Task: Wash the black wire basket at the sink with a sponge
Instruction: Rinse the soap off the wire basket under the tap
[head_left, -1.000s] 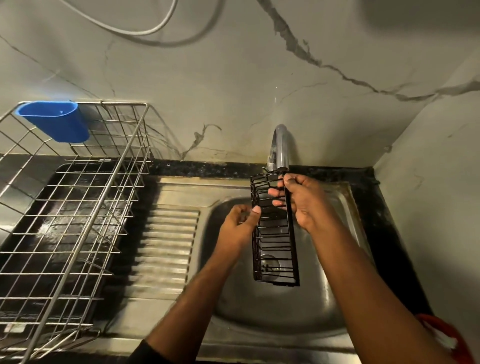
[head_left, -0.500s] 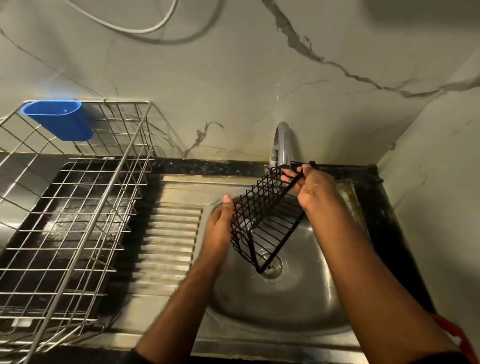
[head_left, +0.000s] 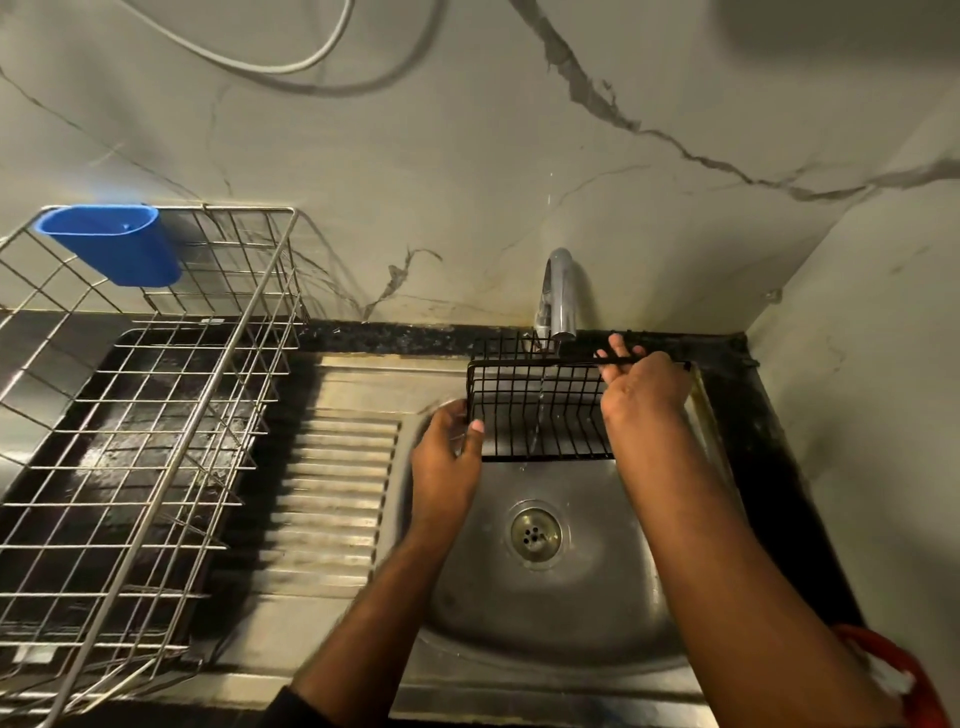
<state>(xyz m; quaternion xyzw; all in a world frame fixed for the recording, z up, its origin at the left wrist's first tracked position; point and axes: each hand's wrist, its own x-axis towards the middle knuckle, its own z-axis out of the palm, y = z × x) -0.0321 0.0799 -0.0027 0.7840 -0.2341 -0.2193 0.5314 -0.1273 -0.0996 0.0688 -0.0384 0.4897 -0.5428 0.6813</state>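
Note:
The black wire basket is held level over the back of the steel sink, right under the chrome tap. A thin stream of water falls through its wires. My left hand grips the basket's lower left corner. My right hand holds the top rim at the right end, fingers curled over the wire. No sponge is in view.
A large steel dish rack with a blue plastic cup holder stands on the left over a black tray. The ribbed drainboard lies between rack and basin. The drain is open. A red object sits at bottom right.
The basket has been turned from hanging upright to lying horizontal under the tap. My left hand moved left to its corner, my right hand rose to the top rim.

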